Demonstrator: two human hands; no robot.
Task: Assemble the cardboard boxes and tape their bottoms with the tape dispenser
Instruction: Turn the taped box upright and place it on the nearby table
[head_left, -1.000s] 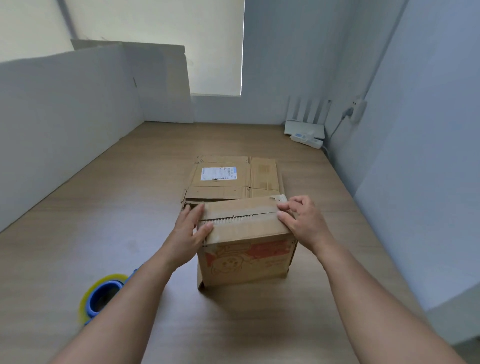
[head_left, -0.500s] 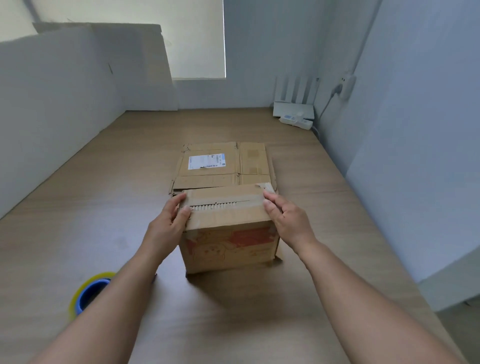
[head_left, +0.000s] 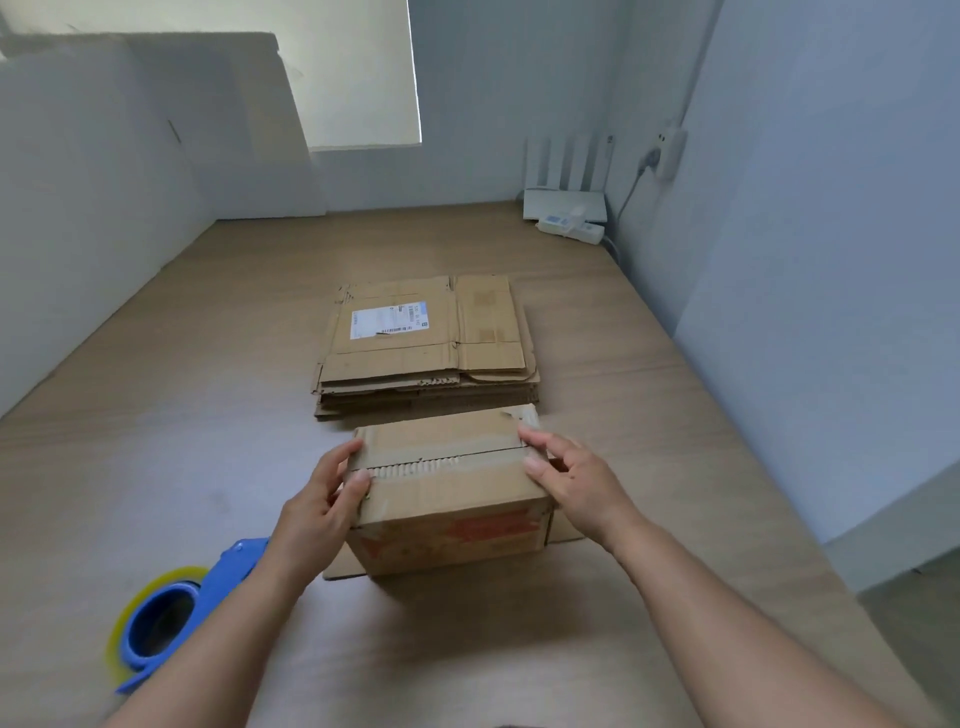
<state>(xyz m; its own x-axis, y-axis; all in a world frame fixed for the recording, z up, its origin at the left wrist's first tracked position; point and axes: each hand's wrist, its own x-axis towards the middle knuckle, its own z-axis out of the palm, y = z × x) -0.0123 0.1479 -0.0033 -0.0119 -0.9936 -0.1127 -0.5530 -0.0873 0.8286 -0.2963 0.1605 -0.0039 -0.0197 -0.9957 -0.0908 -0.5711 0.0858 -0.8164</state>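
I see the cardboard box (head_left: 452, 493) standing on the wooden table (head_left: 156, 441) just below the centre of my view, its two flaps folded shut and facing up. A ragged seam runs across the top from 9 to 3 o'clock, and I see no tape over it. Red print shows on the side facing me, too blurred for me to read.

The left hand (head_left: 322, 499) grips the box at its 9 o'clock edge. The thumb (head_left: 358, 486) presses down on the near flap right at the seam, and the fingers are held close together against the left side. The right hand (head_left: 576, 483) holds the 3 o'clock edge, its fingers (head_left: 535, 447) bent and bunched, tips on the end of the seam. I cannot tell where that thumb lies.

At 12 o'clock from the box, just beyond it, lies a stack of flattened boxes (head_left: 426, 353), the top one with a white shipping label. At 8 o'clock from the box, partly under the left forearm, the blue tape dispenser (head_left: 171, 618) lies on the table with its yellowish roll, and neither hand touches it.

Far off at 1 o'clock, against the back wall, a white router (head_left: 566, 200) stands with a power strip (head_left: 571, 229) just in front of it. A white panel (head_left: 78, 182) lines the table edge from 9 to 11 o'clock
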